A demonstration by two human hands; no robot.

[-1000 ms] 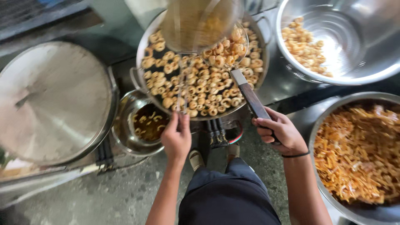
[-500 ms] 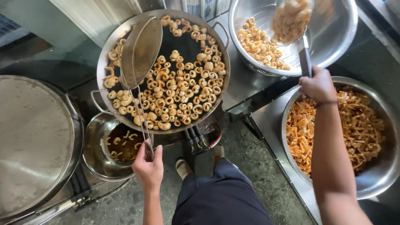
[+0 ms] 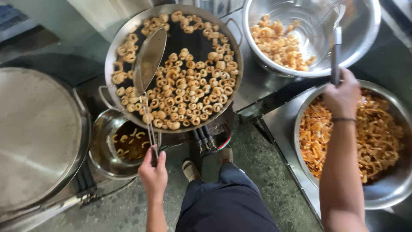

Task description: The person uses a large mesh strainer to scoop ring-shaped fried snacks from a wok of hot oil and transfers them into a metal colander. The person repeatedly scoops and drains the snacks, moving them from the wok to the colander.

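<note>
My left hand (image 3: pixel 153 173) grips the wire handle of a mesh skimmer (image 3: pixel 149 60) whose head is tilted over the left side of a large frying pan (image 3: pixel 115 51) full of dark oil and golden ring-shaped snacks (image 3: pixel 184 92). My right hand (image 3: pixel 342 95) grips the dark handle of a second wire skimmer (image 3: pixel 336 47) that reaches into a big steel bowl (image 3: pixel 365 41) at the top right. Fried rings (image 3: pixel 279 45) lie heaped in that bowl's left part. The second skimmer's basket looks empty.
A steel bowl (image 3: pixel 386 189) of orange raw snack pieces sits at the right under my forearm. A small steel pot (image 3: pixel 101 146) with oil and a few rings stands below the pan. A large round metal lid (image 3: pixel 38 129) fills the left. My feet (image 3: pixel 191 169) stand on the concrete floor.
My right hand carried the loaded skimmer from the pan to the top-right bowl and emptied it there. My left hand kept the mesh skimmer tilted over the pan.
</note>
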